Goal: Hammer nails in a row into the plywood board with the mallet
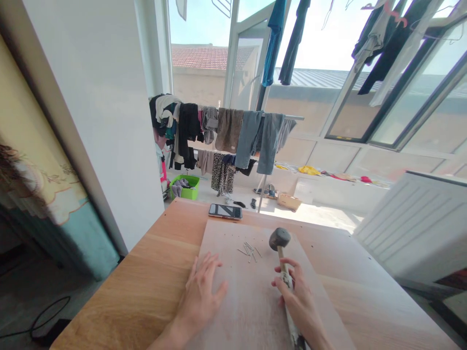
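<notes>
A rubber mallet with a dark head and a pale, worn handle lies along the right part of a light board. My right hand is closed loosely round its handle, with thumb and fingers on either side. The head points away from me. My left hand lies flat on the board's left edge, fingers spread, holding nothing. Between the hands and a little farther off, several thin nails lie in a loose heap on the board. Small dark dots mark the board beyond them.
The board rests on a wooden table. A phone lies at the table's far edge, just beyond the board. Behind stand a drying rack with clothes and a green basket. A white wall rises at the left.
</notes>
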A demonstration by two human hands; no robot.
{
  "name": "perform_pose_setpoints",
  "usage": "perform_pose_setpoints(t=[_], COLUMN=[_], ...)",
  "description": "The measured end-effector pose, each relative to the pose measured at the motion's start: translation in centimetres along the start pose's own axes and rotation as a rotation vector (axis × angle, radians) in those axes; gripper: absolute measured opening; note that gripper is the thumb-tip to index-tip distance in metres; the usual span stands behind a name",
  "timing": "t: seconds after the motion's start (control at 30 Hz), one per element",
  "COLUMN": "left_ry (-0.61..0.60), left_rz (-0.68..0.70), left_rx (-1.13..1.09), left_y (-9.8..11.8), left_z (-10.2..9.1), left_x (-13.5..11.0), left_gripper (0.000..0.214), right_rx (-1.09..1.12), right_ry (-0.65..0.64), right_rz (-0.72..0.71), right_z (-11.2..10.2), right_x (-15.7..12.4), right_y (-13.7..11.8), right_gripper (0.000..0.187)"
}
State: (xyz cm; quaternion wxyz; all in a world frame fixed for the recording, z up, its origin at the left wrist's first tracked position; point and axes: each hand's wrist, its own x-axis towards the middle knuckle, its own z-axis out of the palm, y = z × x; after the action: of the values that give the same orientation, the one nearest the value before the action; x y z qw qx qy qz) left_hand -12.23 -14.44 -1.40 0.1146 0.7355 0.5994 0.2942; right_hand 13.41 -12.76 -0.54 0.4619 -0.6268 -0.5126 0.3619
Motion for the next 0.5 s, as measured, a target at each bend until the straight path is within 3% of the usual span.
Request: perform_pose_setpoints(t=[0.17,0.5], left_ry=[-0.016,0.033], left_rz=[0.049,0.082], left_rx=[-0.012,-0.033], left_y=[1.0,0.2], left_z=[1.0,1.3], left_x=[0.5,0.7], left_gripper=[0.031,0.029], right_rx=[0.021,-0.104], right_ry=[0.025,0.016], right_rz=[0.014,-0.091], right_z=[0.1,0.2], right_x=[-0.2,-0.5], right_y=[-0.4,-0.5], right_gripper=[0.052,0.042])
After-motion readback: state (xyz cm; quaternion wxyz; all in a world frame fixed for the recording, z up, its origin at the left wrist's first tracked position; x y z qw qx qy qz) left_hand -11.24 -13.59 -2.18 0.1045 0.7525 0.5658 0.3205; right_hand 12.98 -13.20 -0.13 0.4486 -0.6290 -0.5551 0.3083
